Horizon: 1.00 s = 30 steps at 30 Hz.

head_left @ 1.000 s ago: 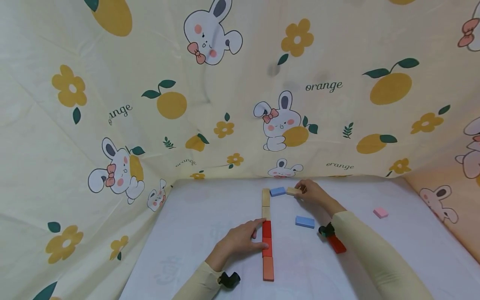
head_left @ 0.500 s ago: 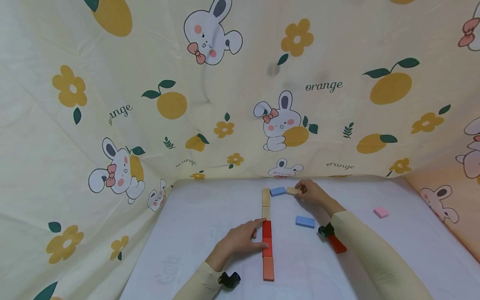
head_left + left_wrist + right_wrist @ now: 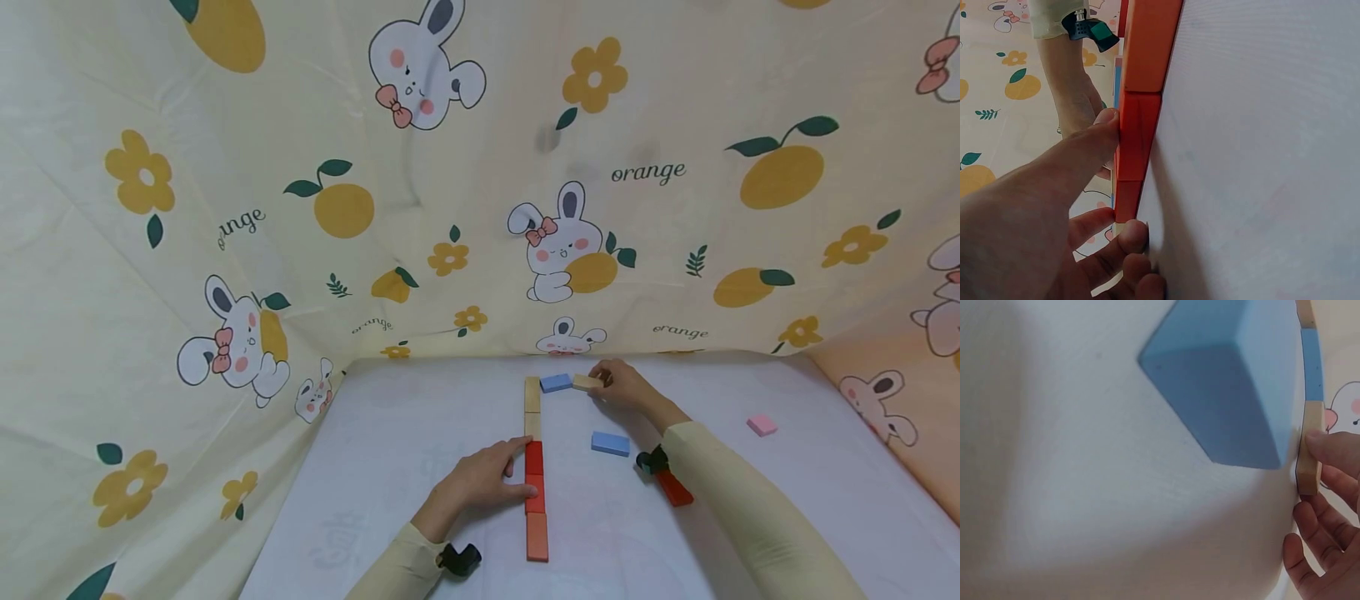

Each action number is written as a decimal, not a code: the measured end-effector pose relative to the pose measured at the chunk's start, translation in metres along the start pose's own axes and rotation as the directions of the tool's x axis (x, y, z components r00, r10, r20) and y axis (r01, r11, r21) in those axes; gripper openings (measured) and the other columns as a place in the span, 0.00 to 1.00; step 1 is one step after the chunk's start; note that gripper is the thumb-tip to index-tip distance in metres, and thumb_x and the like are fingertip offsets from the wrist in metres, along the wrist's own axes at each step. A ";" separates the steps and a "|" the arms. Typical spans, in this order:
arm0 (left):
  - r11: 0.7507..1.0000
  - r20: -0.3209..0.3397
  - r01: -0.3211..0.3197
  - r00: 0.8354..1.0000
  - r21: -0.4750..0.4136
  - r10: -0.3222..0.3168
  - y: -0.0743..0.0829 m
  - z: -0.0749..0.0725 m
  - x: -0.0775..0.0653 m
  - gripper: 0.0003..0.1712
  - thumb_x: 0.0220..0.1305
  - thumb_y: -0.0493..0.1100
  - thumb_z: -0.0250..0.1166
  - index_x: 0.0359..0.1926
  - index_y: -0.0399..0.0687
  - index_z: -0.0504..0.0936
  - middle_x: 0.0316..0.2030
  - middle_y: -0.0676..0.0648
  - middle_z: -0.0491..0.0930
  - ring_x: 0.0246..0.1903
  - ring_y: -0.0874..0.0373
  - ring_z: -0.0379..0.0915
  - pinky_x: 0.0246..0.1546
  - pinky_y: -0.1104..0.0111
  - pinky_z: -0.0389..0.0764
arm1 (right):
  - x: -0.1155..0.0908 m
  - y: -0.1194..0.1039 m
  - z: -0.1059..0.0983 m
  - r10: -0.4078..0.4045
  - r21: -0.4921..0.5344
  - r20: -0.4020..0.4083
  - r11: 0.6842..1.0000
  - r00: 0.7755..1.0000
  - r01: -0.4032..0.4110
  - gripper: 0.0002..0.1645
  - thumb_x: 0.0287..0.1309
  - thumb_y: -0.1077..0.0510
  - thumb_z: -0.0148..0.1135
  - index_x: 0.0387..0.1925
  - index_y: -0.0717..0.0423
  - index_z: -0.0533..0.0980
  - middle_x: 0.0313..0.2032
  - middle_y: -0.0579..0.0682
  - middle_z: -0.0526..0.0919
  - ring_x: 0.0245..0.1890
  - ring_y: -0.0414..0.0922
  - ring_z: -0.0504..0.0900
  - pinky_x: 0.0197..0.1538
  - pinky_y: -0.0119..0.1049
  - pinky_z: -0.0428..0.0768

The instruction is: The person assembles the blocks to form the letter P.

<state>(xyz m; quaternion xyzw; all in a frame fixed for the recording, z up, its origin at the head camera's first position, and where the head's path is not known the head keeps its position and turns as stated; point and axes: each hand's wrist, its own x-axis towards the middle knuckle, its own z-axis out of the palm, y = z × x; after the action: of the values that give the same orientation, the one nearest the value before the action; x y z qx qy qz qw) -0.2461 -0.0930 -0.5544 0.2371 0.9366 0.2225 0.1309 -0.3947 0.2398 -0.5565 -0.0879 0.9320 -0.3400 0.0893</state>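
A straight row of flat blocks runs down the white table: plain wooden blocks [image 3: 532, 396] at the far end, then red blocks [image 3: 534, 457], and an orange block [image 3: 537, 537] nearest me. My left hand [image 3: 480, 479] rests against the row, its thumb and index finger touching the red ones. From the far end, a blue block [image 3: 556, 383] turns off to the right. Beyond it lies another wooden block [image 3: 582, 382], which my right hand [image 3: 626, 388] pinches. In the right wrist view, my thumb presses that wooden block [image 3: 1310, 453], end to end with the blue one.
A loose blue block [image 3: 610, 443] lies right of the row, looming large in the right wrist view. A red block [image 3: 677, 490] is partly covered by my right sleeve. Farther right sits a pink block [image 3: 762, 425]. A patterned cloth [image 3: 480, 167] hangs behind the table.
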 end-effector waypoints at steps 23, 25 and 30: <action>1.000 0.014 0.012 1.000 -0.010 -0.012 0.002 0.001 0.001 0.52 0.63 0.70 0.74 0.82 0.64 0.66 0.35 0.56 0.72 0.31 0.66 0.65 0.28 0.69 0.65 | -0.024 -0.002 -0.020 -0.087 -0.018 -0.019 0.996 0.996 0.087 0.21 0.71 0.55 0.71 0.61 0.58 0.80 0.57 0.63 0.77 0.56 0.60 0.74 0.60 0.57 0.76; 1.000 0.015 0.012 1.000 -0.012 -0.012 0.002 0.000 0.000 0.51 0.63 0.70 0.74 0.82 0.64 0.66 0.35 0.56 0.73 0.31 0.66 0.65 0.28 0.69 0.65 | -0.034 -0.005 -0.024 -0.127 -0.010 -0.007 0.992 0.992 0.126 0.22 0.69 0.56 0.71 0.61 0.59 0.80 0.56 0.62 0.78 0.56 0.60 0.74 0.59 0.56 0.76; 1.000 0.014 0.014 1.000 -0.018 -0.013 0.000 0.000 -0.001 0.51 0.63 0.70 0.74 0.81 0.66 0.66 0.35 0.56 0.73 0.32 0.66 0.66 0.28 0.68 0.65 | -0.057 -0.005 -0.029 -0.205 -0.031 0.043 0.978 0.978 0.207 0.24 0.69 0.59 0.71 0.63 0.59 0.79 0.55 0.61 0.79 0.56 0.59 0.75 0.57 0.53 0.76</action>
<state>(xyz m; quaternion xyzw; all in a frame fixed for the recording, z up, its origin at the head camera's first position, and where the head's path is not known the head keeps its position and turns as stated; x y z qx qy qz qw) -0.2458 -0.0937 -0.5545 0.2312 0.9351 0.2285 0.1412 -0.3453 0.2664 -0.5249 -0.1924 0.9218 -0.3290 0.0706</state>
